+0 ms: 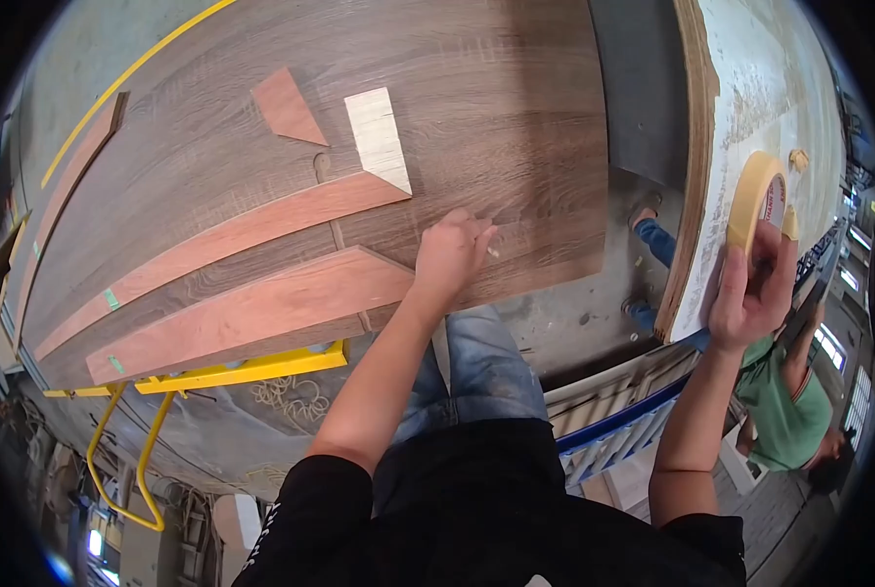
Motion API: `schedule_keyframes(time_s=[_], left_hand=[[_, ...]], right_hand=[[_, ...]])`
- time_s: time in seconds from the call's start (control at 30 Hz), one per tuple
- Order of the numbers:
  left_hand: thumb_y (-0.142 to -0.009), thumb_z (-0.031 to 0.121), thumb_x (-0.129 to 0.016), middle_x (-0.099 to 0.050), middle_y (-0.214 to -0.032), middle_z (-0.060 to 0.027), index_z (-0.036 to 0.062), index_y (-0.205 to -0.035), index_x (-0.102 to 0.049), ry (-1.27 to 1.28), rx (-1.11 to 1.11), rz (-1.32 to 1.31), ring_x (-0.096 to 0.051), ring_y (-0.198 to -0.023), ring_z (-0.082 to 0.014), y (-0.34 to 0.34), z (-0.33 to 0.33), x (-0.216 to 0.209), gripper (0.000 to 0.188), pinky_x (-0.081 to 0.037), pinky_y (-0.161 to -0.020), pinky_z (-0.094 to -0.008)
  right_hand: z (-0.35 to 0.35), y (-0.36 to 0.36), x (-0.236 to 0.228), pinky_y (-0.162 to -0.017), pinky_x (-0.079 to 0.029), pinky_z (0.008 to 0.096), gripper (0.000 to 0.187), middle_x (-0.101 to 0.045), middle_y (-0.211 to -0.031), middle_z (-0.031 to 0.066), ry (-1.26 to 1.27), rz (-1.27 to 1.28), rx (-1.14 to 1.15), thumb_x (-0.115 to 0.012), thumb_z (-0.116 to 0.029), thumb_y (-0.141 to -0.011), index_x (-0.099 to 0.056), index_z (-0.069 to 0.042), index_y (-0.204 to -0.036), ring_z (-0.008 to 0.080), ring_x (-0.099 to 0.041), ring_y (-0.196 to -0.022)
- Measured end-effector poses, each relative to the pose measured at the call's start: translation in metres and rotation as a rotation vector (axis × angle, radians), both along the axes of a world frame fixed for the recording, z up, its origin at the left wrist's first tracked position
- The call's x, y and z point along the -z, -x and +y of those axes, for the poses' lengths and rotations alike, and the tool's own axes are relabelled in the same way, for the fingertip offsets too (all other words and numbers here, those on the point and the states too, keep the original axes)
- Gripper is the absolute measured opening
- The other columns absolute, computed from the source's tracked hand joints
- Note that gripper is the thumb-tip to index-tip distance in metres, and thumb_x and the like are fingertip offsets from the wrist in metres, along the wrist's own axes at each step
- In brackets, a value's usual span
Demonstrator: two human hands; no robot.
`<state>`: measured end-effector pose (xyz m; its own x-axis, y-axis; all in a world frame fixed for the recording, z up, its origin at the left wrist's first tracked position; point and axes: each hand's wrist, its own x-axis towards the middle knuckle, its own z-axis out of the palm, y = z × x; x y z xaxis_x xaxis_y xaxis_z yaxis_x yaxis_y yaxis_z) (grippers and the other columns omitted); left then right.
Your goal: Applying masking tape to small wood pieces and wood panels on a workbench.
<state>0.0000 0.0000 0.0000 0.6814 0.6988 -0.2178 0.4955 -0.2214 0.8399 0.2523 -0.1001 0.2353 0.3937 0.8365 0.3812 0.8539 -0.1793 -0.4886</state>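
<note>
My right hand [750, 298], raised at the right, grips a roll of pale yellow masking tape [747, 201], its loose end sticking out by the fingers. Over the wood-grain board [516, 127], my left hand [452, 256] is closed with its fingers curled together; what they hold, if anything, I cannot make out. Just left of it lies a long reddish wood strip [251, 305] with an angled end. A second reddish strip [261, 215] lies beyond, touching a pale wood block [379, 137] at its slanted end. Green tape marks sit on both strips.
A small reddish offcut [291, 108] and a thin strip [70, 196] lie farther left on the board. Yellow metal rails [242, 370] run along its near edge. A white-topped panel stack [750, 78] stands at right. Another person in green [787, 411] is at the right.
</note>
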Motion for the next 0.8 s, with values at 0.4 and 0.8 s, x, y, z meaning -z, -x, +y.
schedule_keyframes(time_s=[0.4,0.8], left_hand=[[-0.088,0.020,-0.071,-0.068,-0.080,-0.0145,0.0057,-0.097,-0.069,-0.062,-0.016,-0.116,-0.068,-0.075,-0.0366,-0.024,0.001,0.008,0.017,-0.056,-0.068,-0.0464],[-0.082,0.019,-0.078,-0.066,-0.118,-0.0074,0.0149,-0.113,-0.074,-0.749,-0.075,0.120,-0.061,-0.104,-0.0259,0.070,0.085,0.005,0.032,-0.046,-0.090,-0.0419]], right_hand=[[-0.003,-0.003,0.003,-0.081,-0.046,0.0261,0.064,-0.065,-0.114,0.0215,-0.058,0.007,-0.022,-0.065,0.005,-0.090,-0.038,0.010,-0.148,0.0155,-0.055,-0.087],[-0.010,-0.004,-0.005,-0.087,-0.047,0.0291,0.062,-0.064,-0.119,0.0225,0.066,-0.036,0.008,-0.062,0.008,-0.092,-0.036,0.009,-0.149,0.0186,-0.059,-0.094]])
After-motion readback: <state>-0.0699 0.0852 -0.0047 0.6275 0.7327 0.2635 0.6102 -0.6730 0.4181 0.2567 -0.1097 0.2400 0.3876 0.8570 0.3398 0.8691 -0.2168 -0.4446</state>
